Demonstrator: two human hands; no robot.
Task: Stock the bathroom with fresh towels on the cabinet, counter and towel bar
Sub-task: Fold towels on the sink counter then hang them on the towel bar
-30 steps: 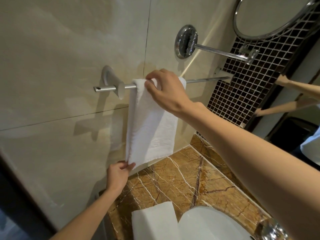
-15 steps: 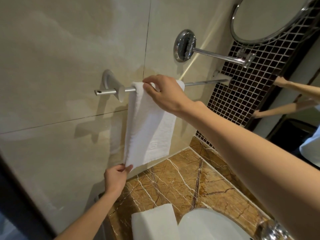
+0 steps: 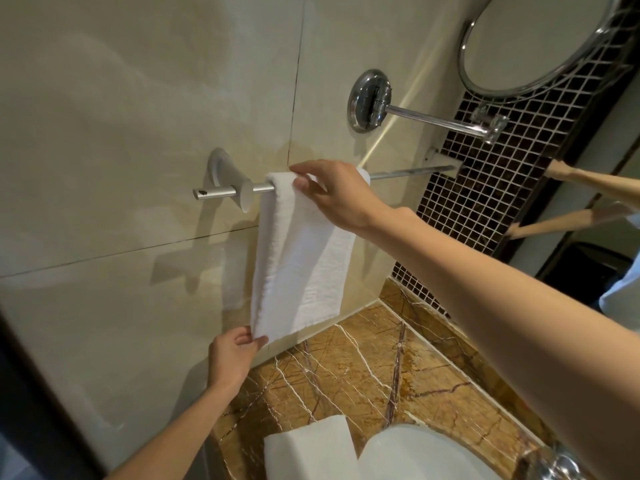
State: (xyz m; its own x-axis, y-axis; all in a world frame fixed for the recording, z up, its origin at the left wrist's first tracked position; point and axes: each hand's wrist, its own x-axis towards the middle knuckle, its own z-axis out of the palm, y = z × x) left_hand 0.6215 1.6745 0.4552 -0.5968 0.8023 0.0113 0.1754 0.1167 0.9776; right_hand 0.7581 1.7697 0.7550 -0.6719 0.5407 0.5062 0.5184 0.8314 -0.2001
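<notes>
Beige tiled wall over a brown marble table; round mirror on an arm, upper right.

- White towel hangs folded over the towel bar, close to the bar's left bracket, its lower edge clear of the table.
- Right grip: fingers curled over the top fold at the bar, thumb on the front face, pinching the towel there.
- Left grip: thumb and fingers pinch the lower left corner of the hanging end.
- Second folded towel lies on the table beside the white basin.

Judgement: the towel-bar step is in hand, at the straightening stage. The cabinet is out of view. The next move calls for a light downward tug at the corner with the top held, then release without dragging the towel sideways.
</notes>
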